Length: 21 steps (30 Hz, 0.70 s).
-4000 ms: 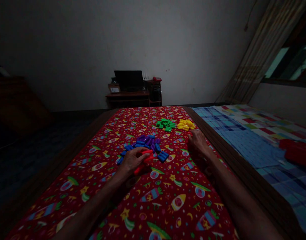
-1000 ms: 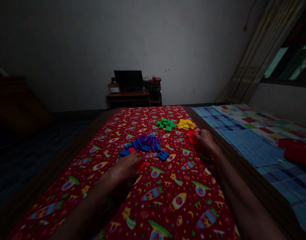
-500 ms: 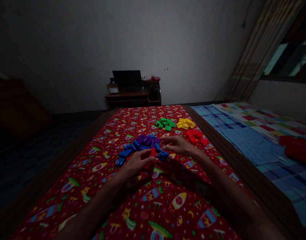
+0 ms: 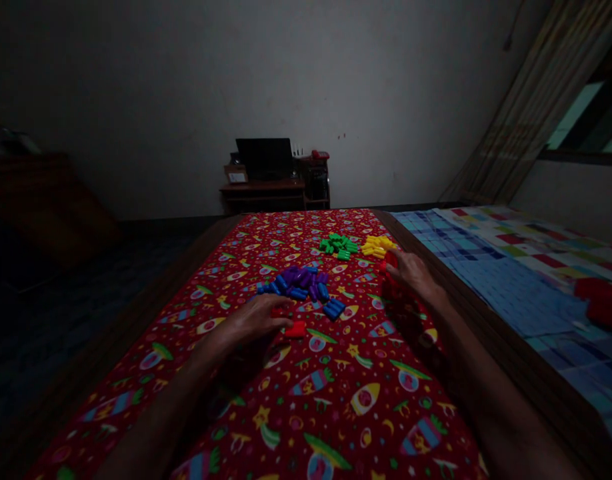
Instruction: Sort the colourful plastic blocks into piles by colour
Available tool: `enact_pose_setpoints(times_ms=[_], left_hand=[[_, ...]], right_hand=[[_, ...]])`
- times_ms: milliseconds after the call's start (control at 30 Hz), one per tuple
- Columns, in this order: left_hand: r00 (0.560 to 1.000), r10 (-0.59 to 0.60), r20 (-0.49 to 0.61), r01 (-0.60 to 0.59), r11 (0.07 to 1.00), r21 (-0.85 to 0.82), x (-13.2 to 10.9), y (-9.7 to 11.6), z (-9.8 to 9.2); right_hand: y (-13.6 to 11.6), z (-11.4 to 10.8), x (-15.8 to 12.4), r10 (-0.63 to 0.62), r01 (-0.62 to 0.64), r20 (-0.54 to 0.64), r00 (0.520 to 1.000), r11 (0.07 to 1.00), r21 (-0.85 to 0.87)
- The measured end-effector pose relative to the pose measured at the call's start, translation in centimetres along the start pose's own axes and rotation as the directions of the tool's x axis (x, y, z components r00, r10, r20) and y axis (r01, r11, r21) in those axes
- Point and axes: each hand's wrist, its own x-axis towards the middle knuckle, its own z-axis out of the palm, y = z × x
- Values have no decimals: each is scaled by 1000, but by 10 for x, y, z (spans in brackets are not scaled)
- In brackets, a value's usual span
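Note:
My left hand (image 4: pixel 251 322) is low over the cloth, its fingers and thumb curled round a red toy block (image 4: pixel 280 311). Another red block (image 4: pixel 296 329) lies at its thumb tip. Just beyond is a mixed heap of purple blocks (image 4: pixel 299 275) and blue blocks (image 4: pixel 297 293), with a blue block (image 4: pixel 334 309) apart on its near right side. My right hand (image 4: pixel 412 272) is over the red group at the right, fingers and thumb closed about a red block (image 4: pixel 385 267). That hand hides most of the red group.
A green block pile (image 4: pixel 339 245) and a yellow pile (image 4: pixel 377 245) sit farther back. The red patterned cloth (image 4: pixel 306 413) covers the surface, with a brown border (image 4: pixel 491 337). Checked bedding (image 4: pixel 486 267) lies to the right. A desk with a dark monitor (image 4: pixel 265 159) stands at the wall.
My right hand has moved right, from the blue and purple heap to the red group. My left hand has shifted left and nearer, and a red block now shows at its thumb.

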Motion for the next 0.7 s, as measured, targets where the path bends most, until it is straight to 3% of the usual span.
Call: enact_pose_setpoints(times_ms=[133,233,333,433,533,700], left_hand=[[991,54,121,-67,992,107,-9,10,16],[997,18,81,-30,988,152,-6,15,19],[1000,-6,14,4,986,164,0,7,9],[998,-43,-44,52,972,230,3,-9,-3],[993,-118,-7,114,941,318,1,-18,-7],[993,-119,2,109,917,383,-5,-11,-1]], right_hand=[[24,0,-2,128,-113,138,982,987,-109],[32,-1,-1,107,-103,67,992,993,-61],[45,-9,1,144,-145,-14,989,988,-56],[65,-14,0,222,-207,117,968,970,-130],[79,-8,-2,272,-243,305,913,961,-131],[73,10,3,251,-257,285,925,966,-19]])
